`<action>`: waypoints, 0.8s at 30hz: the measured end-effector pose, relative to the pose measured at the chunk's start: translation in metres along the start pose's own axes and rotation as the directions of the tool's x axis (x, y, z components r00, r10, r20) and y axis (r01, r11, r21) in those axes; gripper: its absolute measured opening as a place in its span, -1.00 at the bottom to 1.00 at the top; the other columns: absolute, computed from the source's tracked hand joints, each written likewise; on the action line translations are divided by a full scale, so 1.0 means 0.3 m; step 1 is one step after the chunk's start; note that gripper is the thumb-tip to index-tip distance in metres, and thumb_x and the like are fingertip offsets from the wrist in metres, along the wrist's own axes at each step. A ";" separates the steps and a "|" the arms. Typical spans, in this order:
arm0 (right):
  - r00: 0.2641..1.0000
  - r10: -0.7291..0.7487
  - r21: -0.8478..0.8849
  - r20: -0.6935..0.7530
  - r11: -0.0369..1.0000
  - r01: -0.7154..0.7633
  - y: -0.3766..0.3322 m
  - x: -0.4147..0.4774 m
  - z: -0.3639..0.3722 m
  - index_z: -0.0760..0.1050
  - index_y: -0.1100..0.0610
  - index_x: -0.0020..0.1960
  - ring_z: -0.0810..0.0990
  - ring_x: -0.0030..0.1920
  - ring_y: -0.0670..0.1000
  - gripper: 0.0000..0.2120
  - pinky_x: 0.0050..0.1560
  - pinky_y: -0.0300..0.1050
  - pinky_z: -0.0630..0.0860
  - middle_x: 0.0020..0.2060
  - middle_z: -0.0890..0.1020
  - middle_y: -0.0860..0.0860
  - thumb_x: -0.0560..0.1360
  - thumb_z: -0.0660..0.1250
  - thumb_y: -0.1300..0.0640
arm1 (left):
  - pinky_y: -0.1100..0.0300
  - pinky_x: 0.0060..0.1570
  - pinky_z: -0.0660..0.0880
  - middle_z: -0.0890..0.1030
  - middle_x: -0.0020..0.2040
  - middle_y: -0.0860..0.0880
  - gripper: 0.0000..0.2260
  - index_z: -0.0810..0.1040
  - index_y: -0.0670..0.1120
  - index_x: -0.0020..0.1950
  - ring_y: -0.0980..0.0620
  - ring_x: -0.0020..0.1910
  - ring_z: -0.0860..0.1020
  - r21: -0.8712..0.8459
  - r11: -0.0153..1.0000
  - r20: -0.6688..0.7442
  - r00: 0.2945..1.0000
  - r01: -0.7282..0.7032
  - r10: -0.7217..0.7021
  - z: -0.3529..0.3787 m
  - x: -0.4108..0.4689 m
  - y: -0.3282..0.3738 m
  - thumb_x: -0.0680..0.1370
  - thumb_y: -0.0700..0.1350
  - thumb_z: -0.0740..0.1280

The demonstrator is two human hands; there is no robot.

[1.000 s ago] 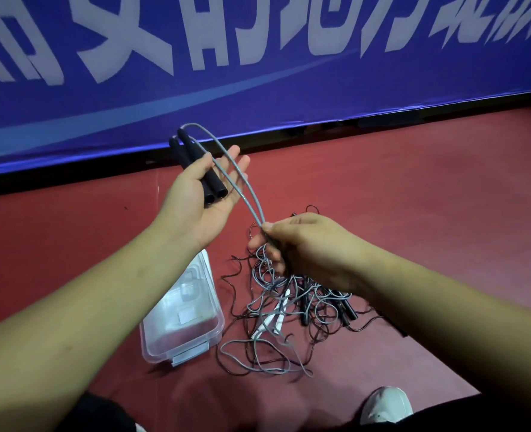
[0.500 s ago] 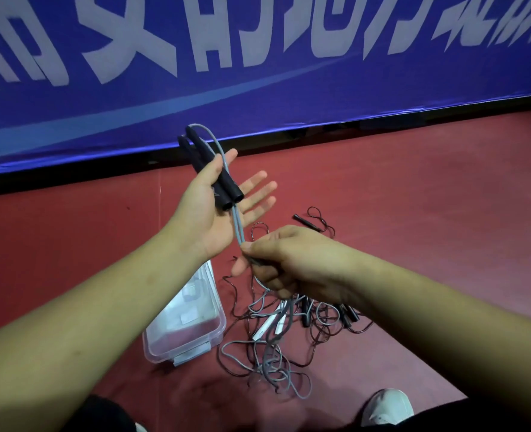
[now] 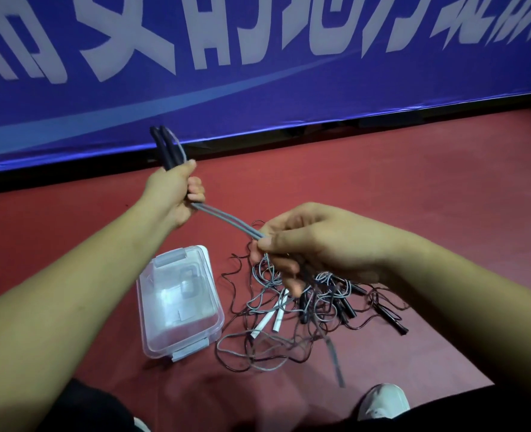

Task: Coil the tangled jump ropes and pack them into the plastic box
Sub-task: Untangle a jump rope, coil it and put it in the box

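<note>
My left hand [image 3: 177, 194] grips two black handles [image 3: 164, 146] of a grey jump rope, which stick up out of the fist. The doubled grey cord [image 3: 226, 220] runs taut from that fist down to my right hand [image 3: 314, 247], which pinches it between thumb and fingers. Below my right hand a tangled pile of jump ropes [image 3: 304, 310] lies on the red floor, grey and dark cords with white and black handles. A clear plastic box [image 3: 178, 304] with its lid on sits on the floor left of the pile.
A blue banner [image 3: 258, 73] with white lettering stands along the far edge of the red floor [image 3: 413, 188]. My white shoe [image 3: 382, 400] shows at the bottom right, close to the pile. A loose grey cord end [image 3: 335, 363] hangs blurred above the floor.
My left hand has closed from spread fingers into a fist round the handles and cord. My right hand has slid away to the right, pulling the doubled cord taut.
</note>
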State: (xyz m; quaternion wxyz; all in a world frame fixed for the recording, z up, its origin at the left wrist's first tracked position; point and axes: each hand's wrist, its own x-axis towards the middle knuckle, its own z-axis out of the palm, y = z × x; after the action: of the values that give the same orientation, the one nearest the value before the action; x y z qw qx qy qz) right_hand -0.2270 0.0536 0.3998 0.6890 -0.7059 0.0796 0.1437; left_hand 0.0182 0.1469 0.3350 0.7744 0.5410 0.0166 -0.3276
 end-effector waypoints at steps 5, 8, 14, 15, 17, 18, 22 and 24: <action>0.992 -0.090 -0.003 -0.092 0.996 0.090 -0.009 -0.024 -0.026 0.52 0.29 -0.07 0.22 -0.56 -0.05 -0.83 -0.52 -0.25 0.19 -0.52 0.24 -0.02 0.63 0.23 0.23 | 0.40 -0.66 0.22 0.26 -0.59 0.06 -0.87 0.39 -0.07 -0.07 0.20 -0.66 0.26 0.176 0.954 -0.046 0.970 0.242 -0.238 -0.069 0.039 -0.046 0.66 -0.23 0.18; 0.964 -0.152 0.011 -0.218 0.987 0.158 -0.005 -0.012 -0.069 0.52 0.25 -0.13 0.14 -0.53 -0.06 -0.84 -0.47 -0.20 0.04 -0.53 0.22 -0.03 0.60 0.26 0.25 | 0.38 -0.61 0.34 0.31 -0.52 0.03 -0.91 0.42 -0.12 -0.02 0.20 -0.66 0.28 0.289 0.923 -0.036 0.967 0.253 -0.254 -0.049 0.017 -0.100 0.63 -0.29 0.23; 0.873 -0.208 0.069 -0.441 0.962 0.264 -0.012 -0.022 -0.156 0.52 0.26 -0.18 0.10 -0.52 -0.08 -0.80 -0.47 -0.21 0.01 -0.52 0.20 -0.03 0.60 0.23 0.28 | 0.34 -0.64 0.35 0.34 -0.44 -0.02 -0.87 0.49 -0.22 0.17 0.16 -0.59 0.34 0.481 0.844 0.095 0.944 0.236 -0.318 0.005 -0.069 -0.099 0.62 -0.27 0.27; 0.860 -0.210 0.082 -0.465 0.957 0.278 -0.014 -0.026 -0.170 0.52 0.26 -0.19 0.09 -0.52 -0.08 -0.80 -0.46 -0.20 0.00 -0.52 0.20 -0.04 0.60 0.23 0.28 | 0.37 -0.68 0.28 0.35 -0.44 -0.03 -0.85 0.50 -0.24 0.18 0.15 -0.59 0.32 0.526 0.817 0.121 0.931 0.235 -0.345 0.012 -0.084 -0.093 0.63 -0.26 0.25; 0.837 -0.216 0.089 -0.503 0.950 0.299 -0.015 -0.033 -0.193 0.54 0.26 -0.19 0.09 -0.52 -0.07 -0.79 -0.44 -0.16 -0.01 -0.52 0.19 -0.04 0.59 0.23 0.27 | 0.38 -0.71 0.21 0.42 -0.42 -0.05 -0.81 0.51 -0.26 0.22 0.16 -0.59 0.29 0.567 0.786 0.174 0.897 0.246 -0.406 0.023 -0.106 -0.088 0.63 -0.24 0.24; 0.826 -0.213 0.091 -0.521 0.949 0.302 -0.014 -0.035 -0.203 0.54 0.26 -0.20 0.09 -0.52 -0.07 -0.79 -0.43 -0.16 -0.01 -0.52 0.19 -0.04 0.59 0.23 0.27 | 0.39 -0.72 0.20 0.45 -0.41 -0.06 -0.79 0.51 -0.25 0.24 0.17 -0.60 0.27 0.572 0.780 0.203 0.877 0.255 -0.435 0.027 -0.114 -0.087 0.63 -0.23 0.25; 0.786 -0.171 0.099 -0.594 0.954 0.283 -0.002 -0.041 -0.242 0.54 0.28 -0.18 0.08 -0.53 -0.07 -0.80 -0.46 -0.21 0.03 -0.53 0.19 -0.05 0.58 0.24 0.28 | 0.40 -0.72 0.14 0.36 -0.41 -0.02 -0.77 0.54 -0.18 0.23 0.19 -0.64 0.21 0.630 0.743 0.335 0.784 0.226 -0.522 0.037 -0.146 -0.075 0.59 -0.18 0.28; 0.768 -0.143 0.102 -0.624 0.960 0.262 0.009 -0.042 -0.268 0.55 0.30 -0.16 0.09 -0.53 -0.08 -0.81 -0.48 -0.22 0.06 -0.52 0.18 -0.05 0.59 0.24 0.27 | 0.41 -0.70 0.11 0.30 -0.41 -0.02 -0.78 0.54 -0.15 0.23 0.19 -0.64 0.19 0.633 0.746 0.395 0.743 0.206 -0.540 0.041 -0.161 -0.060 0.61 -0.15 0.25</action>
State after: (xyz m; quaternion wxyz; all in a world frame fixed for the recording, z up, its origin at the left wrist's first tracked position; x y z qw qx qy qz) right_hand -0.2323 -0.0276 0.4019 0.6997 -0.6521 0.2336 -0.1752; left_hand -0.0330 0.1566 0.3435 0.4680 0.6047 -0.1908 -0.6156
